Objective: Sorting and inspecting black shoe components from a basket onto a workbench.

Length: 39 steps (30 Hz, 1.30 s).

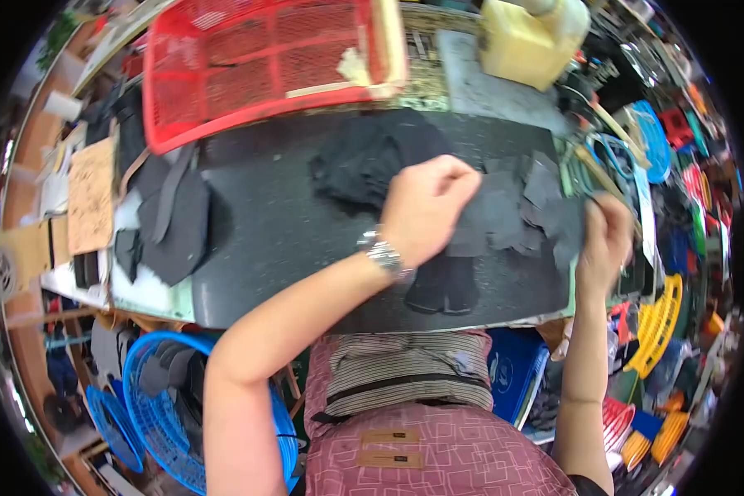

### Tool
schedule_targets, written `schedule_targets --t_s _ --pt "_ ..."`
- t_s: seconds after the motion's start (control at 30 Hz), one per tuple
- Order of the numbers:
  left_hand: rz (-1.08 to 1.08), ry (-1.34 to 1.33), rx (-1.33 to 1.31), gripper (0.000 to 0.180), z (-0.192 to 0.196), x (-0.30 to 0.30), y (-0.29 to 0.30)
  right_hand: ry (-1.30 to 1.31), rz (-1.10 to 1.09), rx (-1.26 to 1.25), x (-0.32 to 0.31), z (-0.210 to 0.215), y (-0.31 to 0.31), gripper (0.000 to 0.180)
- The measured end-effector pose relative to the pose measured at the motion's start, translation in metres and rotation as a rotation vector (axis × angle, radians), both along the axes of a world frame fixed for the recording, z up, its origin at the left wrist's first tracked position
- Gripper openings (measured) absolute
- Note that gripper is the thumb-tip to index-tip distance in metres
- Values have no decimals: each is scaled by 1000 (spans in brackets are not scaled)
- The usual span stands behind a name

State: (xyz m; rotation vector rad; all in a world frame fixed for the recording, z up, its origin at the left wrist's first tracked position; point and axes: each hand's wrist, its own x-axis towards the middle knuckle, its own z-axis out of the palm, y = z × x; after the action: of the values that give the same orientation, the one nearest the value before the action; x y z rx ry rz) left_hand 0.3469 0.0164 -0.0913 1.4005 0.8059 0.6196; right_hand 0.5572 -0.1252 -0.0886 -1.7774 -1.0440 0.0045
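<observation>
The left hand (pixel 428 207), with a silver metal-banded wristwatch (pixel 383 253) at its wrist, hangs over the middle of a black, speckled flat work board (pixel 260 256), its fingers curled and drawn toward the thumb; whether anything is pinched there cannot be told. The right hand (pixel 608 240), blurred, is well apart from it at the board's right edge, fingers bent, just beside a loose, overlapping spread of dark grey flat pieces (pixel 508 211); its grip cannot be told either. That spread lies on the right half of the board, between the two hands. A crumpled heap of black cloth (pixel 372 157) lies just beyond the left hand, toward the far edge, and a small black fabric piece (pixel 442 289) lies near the board's near edge. On the left are dark grey cut pieces (pixel 174 223) and a brown rectangular cardboard sheet (pixel 91 194). A red plastic mesh crate (pixel 153 99) stands at the far left, a pale yellow plastic jug (pixel 525 45) at the far right, and a round blue plastic basket (pixel 136 397) below the board at the near left.
</observation>
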Motion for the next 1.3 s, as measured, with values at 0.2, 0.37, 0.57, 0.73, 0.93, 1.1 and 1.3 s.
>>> schedule_targets --t_s 0.2,0.37,0.57,0.73,0.93,1.1,1.3 --pt "-94 25 172 12 -8 -29 -25 231 373 -205 -46 2 -3 34" --pt "-154 105 21 44 -13 -50 -44 882 447 -465 -83 -7 -12 16" --pt "-140 226 -31 66 -35 -60 -49 861 397 -569 -78 -39 -6 17" --pt "-133 324 27 64 -35 -56 -47 824 400 -628 -78 -42 -3 15" --pt "-226 504 508 58 -34 -50 -48 704 355 -691 -88 -34 -1 16" --pt "-78 368 1228 34 -13 -49 2 -92 416 -320 -87 -29 0 20" --pt "-322 618 1284 36 -5 -30 52 -176 575 -107 -86 -22 47 18"
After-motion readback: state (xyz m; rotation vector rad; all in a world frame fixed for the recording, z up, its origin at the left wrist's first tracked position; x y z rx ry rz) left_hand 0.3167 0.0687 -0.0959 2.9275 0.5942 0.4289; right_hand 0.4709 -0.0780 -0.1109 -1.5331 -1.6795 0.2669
